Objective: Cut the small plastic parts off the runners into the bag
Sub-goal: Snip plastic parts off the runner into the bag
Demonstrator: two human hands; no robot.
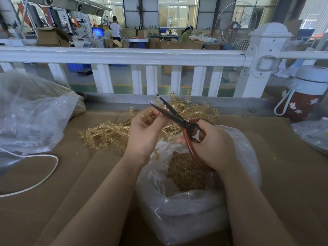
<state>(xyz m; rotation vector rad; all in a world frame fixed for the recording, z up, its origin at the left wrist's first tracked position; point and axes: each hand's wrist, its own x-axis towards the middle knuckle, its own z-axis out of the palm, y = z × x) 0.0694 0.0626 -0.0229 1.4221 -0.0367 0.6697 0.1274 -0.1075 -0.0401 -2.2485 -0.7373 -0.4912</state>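
Head view: your right hand (211,144) grips open scissors (170,110); your left (145,132) apparently pinches a runner (148,115) above the bag (186,210).

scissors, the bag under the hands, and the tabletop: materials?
Scissors: dark, dull blades, probably steel; loop handles with a glossy reddish-brown coating, likely paint or plastic.
Bag: thin clear plastic film, wrinkled and shiny, with the tan parts showing through.
Tabletop: looks like flattened brown cardboard, matte, with seams between sheets.

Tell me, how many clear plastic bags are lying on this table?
3 that I can see: a big bag at far left, the open bag of cut parts under the hands, and one at the right edge, partly cropped. Others may be out of frame.
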